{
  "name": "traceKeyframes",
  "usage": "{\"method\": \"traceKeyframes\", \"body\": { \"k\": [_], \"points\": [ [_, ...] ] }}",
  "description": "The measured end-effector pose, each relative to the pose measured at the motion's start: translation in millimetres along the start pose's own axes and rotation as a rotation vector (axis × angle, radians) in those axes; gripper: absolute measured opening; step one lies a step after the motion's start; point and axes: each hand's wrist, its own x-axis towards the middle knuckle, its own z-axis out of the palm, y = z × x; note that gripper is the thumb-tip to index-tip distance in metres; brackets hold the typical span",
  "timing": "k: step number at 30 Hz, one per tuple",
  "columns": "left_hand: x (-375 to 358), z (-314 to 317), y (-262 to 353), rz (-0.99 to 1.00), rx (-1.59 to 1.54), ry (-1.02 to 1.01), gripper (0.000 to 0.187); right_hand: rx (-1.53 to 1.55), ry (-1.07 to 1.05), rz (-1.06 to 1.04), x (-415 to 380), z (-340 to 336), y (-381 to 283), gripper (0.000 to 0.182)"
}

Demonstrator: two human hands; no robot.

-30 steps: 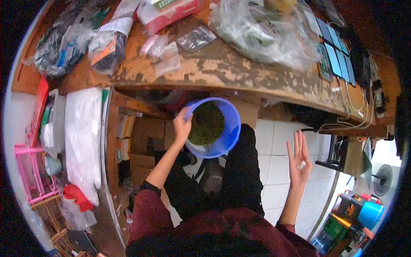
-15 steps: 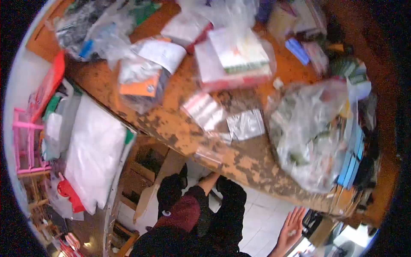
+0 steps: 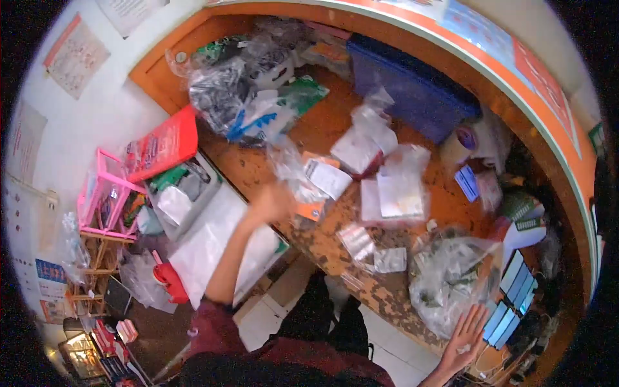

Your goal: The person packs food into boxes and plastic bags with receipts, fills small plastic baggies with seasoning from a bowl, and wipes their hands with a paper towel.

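Observation:
My left hand (image 3: 271, 203) is smeared by motion, so its fingers and anything in them cannot be made out. It hovers near the table's left edge, beside a plastic-wrapped orange and white packet (image 3: 311, 209). On the right, my right hand (image 3: 467, 332) is open with its fingers stretched out, close to the table's front edge. A small whitish spot shows on it, too small to name. Just beyond those fingers lies a large clear plastic bag (image 3: 445, 277) with greenish contents. Several blue-faced flat boxes or devices (image 3: 503, 322) stand to the right of this hand.
Wrapped white boxes (image 3: 400, 193) and silvery packets (image 3: 390, 260) lie on the worn wooden table (image 3: 309, 248). A blue bin (image 3: 412, 84) stands at the back. To the left are a white plastic-covered surface (image 3: 213, 245), a grey tray (image 3: 184, 200) and a pink rack (image 3: 109, 193).
My left arm has risen from low between the legs to the table's left edge. My right hand stays open, now nearer the clear bag. The view has shifted to show more of the back.

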Motion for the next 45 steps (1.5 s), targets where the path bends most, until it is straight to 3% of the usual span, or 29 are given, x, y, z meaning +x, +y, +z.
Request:
{"method": "traceKeyframes", "body": {
  "k": [1, 2, 3, 4, 5, 7, 10, 13, 16, 17, 18, 19, 20, 21, 22, 24, 27, 29, 31, 35, 37, 38, 41, 44, 45],
  "points": [
    [16, -35, -10, -0.284, -0.331, 0.658, 0.02, -0.022, -0.11, 0.03, 14, -18, -2, 0.049],
    [41, -50, -55, -0.252, 0.042, 0.943, 0.03, -0.02, -0.105, 0.023, 15, -9, 9, 0.049],
    [62, -72, -74, -0.308, 0.276, 1.004, 0.033, 0.02, -0.051, -0.001, 14, 2, 20, 0.049],
    [77, -83, -87, -0.364, 0.504, 1.058, 0.036, 0.055, 0.002, -0.029, 11, 22, 31, 0.048],
    [88, -86, -105, -0.346, 0.487, 1.06, 0.036, 0.056, 0.088, -0.088, 3, 46, 46, 0.048],
    [111, -95, -139, -0.433, 0.323, 0.824, 0.032, 0.07, 0.126, -0.158, 0, 59, 55, 0.047],
    [128, -102, -151, -0.538, 0.232, 0.775, 0.027, 0.072, 0.228, -0.257, -14, 68, 55, 0.047],
    [131, -123, -170, -0.664, 0.165, 0.774, 0.026, 0.034, 0.292, -0.363, -30, 82, 47, 0.046],
    [122, -163, -193, -0.586, 0.439, 0.91, 0.031, 0.151, 0.267, -0.402, -50, 82, 41, 0.052],
    [111, -176, -160, -0.253, 0.27, 1.209, 0.031, 0.186, 0.287, -0.439, -55, 87, 39, 0.052],
    [105, -197, -106, -0.284, 0.326, 1.221, 0.028, 0.108, 0.046, -0.357, -61, 76, 35, 0.053],
    [108, -204, -54, -0.059, 0.262, 1.417, 0.025, 0.154, 0.029, -0.394, -65, 67, 33, 0.051],
    [103, -200, 24, -0.002, 0.135, 1.448, 0.026, 0.195, -0.012, -0.399, -69, 68, 31, 0.053],
    [105, -177, 72, 0.082, 0.022, 1.468, 0.028, 0.256, 0.061, -0.458, -71, 66, 30, 0.055],
    [105, -154, 116, 0.153, -0.086, 1.485, 0.029, 0.269, -0.011, -0.484, -74, 62, 30, 0.055],
    [95, -83, 208, 0.641, -0.519, 1.12, 0.027, 0.345, -0.034, -0.572, -77, 58, 28, 0.057],
    [27, -2, 326, 1.112, -0.847, 0.195, 0.036, 0.378, -0.04, -0.702, -97, 51, 14, 0.058],
    [-14, 31, 384, 1.37, -0.741, -0.076, 0.034, 0.28, 0.037, -0.785, -116, 37, 3, 0.062],
    [-55, 60, 419, 1.358, -0.786, -0.456, 0.035, 0.224, 0.108, -0.896, -141, 13, -10, 0.066],
    [-100, 91, 484, 1.679, -0.682, -0.502, 0.028, 0.245, 0.192, -1.12, -194, -43, -50, 0.066],
    [-114, 115, 521, 1.539, -0.635, -0.866, 0.028, 0.107, 0.373, -1.178, -224, -67, -70, 0.068],
    [-129, 125, 544, 1.356, -0.716, -1.024, 0.026, 0.117, 0.382, -1.207, -237, -78, -82, 0.068],
    [-164, 163, 615, 1.474, -0.661, -1.136, 0.031, 0.165, 0.625, -1.271, -282, -101, -132, 0.074],
    [-201, 202, 668, 1.575, -0.536, -1.226, 0.035, 0.05, 0.564, -1.247, -329, -153, -160, 0.075],
    [-214, 217, 683, 1.599, -0.539, -1.231, 0.035, 0.132, 0.659, -1.281, -339, -156, -172, 0.076]
  ]
}}
